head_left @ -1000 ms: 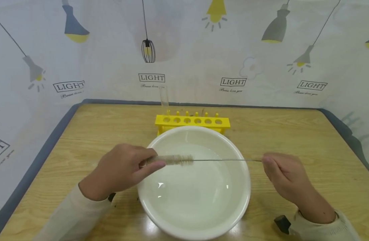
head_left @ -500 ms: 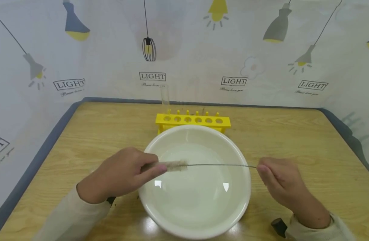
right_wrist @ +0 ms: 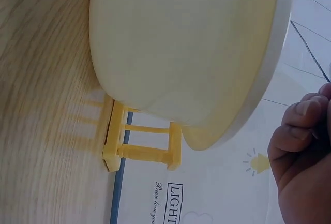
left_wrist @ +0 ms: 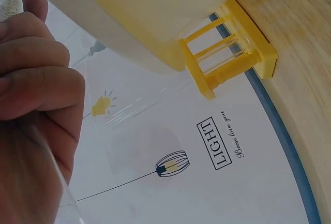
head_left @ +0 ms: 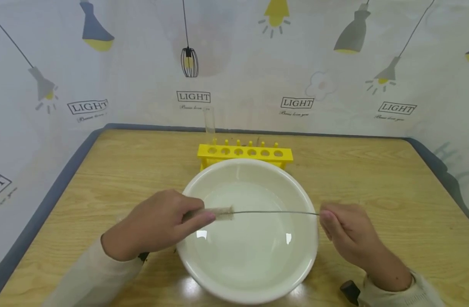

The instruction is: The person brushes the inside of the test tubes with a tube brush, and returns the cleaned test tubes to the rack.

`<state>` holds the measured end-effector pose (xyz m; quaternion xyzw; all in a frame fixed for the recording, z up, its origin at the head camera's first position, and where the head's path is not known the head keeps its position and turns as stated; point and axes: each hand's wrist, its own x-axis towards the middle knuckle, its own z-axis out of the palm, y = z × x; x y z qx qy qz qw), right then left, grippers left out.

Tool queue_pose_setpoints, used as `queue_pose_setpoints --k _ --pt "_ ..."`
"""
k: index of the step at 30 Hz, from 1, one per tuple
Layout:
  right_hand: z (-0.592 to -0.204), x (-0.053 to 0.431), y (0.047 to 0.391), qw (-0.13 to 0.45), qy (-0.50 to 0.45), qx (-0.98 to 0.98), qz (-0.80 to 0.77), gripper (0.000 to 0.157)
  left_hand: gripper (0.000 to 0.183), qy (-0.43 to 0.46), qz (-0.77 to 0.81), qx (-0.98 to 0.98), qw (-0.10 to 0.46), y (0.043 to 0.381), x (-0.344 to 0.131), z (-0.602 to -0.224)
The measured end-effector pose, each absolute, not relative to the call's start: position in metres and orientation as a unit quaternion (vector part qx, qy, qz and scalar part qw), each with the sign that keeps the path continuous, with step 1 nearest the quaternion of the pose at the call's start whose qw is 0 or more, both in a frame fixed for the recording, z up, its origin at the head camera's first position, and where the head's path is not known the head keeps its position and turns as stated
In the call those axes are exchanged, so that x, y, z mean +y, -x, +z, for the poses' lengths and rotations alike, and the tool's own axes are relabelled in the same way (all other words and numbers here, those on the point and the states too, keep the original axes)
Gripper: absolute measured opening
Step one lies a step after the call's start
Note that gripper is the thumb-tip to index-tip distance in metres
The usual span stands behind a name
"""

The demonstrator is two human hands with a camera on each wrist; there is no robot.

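My left hand (head_left: 157,224) grips a clear test tube (head_left: 223,213) lying sideways over the white basin (head_left: 247,298). Pale bristles of a test tube brush (left_wrist: 11,6) show at the tube's mouth, past the thumb in the left wrist view. From there the brush's thin twisted wire (head_left: 276,212) runs right, nearly level, across the basin. My right hand (head_left: 349,228) grips the wire's far end at the basin's right rim, fingers curled in the right wrist view. The left fingers hide much of the tube.
Behind the basin stands a yellow test tube rack (head_left: 245,152), with one clear tube (head_left: 209,125) upright in its left hole. Water lies in the basin. A patterned cloth (head_left: 242,85) hangs around the wooden table's (head_left: 372,170) back and sides.
My right hand has moved left and slightly down, bringing the wire closer to my left hand. Fewer bristles show outside the tube. My left hand has lowered a little.
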<state>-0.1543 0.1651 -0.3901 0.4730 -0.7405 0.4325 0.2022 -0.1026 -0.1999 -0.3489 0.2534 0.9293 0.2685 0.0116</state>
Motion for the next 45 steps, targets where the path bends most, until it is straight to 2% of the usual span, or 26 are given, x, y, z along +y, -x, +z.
queue_pose_setpoints --k 13,17,23,27,33,39,45 --pt "-0.39 0.161 0.147 0.185 -0.449 -0.759 0.434 0.043 0.045 -0.273 0.261 0.926 0.019 0.101 -0.191 -0.348" --pt "-0.393 0.161 0.143 0.186 -0.462 -0.752 0.431 0.042 0.047 -0.279 0.264 0.923 0.032 0.097 -0.188 -0.352" --pt "-0.392 0.156 0.144 0.198 -0.476 -0.738 0.435 0.042 0.046 -0.287 0.258 0.922 0.024 0.096 -0.185 -0.352" --pt "-0.391 0.154 0.141 0.183 -0.477 -0.741 0.435 0.042 0.046 -0.289 0.252 0.923 0.03 0.096 -0.184 -0.352" --pt "-0.392 0.151 0.138 0.177 -0.487 -0.738 0.432 0.042 0.046 -0.315 0.237 0.919 -0.011 0.093 -0.18 -0.352" --pt "-0.395 0.148 0.138 0.173 -0.515 -0.72 0.432 0.04 0.046 -0.324 0.221 0.92 -0.007 0.089 -0.174 -0.354" --pt "-0.396 0.147 0.136 0.157 -0.503 -0.73 0.435 0.039 0.043 -0.328 0.211 0.92 -0.035 0.088 -0.172 -0.356"
